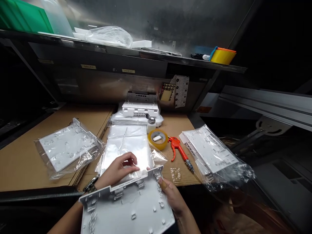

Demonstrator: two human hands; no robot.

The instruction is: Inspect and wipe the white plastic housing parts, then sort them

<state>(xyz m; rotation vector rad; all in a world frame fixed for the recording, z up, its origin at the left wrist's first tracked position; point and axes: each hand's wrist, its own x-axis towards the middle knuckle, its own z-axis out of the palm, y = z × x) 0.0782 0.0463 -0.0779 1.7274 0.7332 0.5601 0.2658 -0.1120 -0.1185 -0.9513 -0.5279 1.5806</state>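
White plastic panel (143, 208): our right hand (172, 197) grips its edge. Beyond the panel, our left hand (117, 168) curls over clear bags (129, 139); whether pinching, we cannot tell.

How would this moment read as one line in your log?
right hand: holding white plastic panel | left hand: at clear bag stack, contact unclear | nearby: yellow tape roll, red blow gun

A head-worn camera looks forward and down at the nearby cardboard-covered bench (21, 165)
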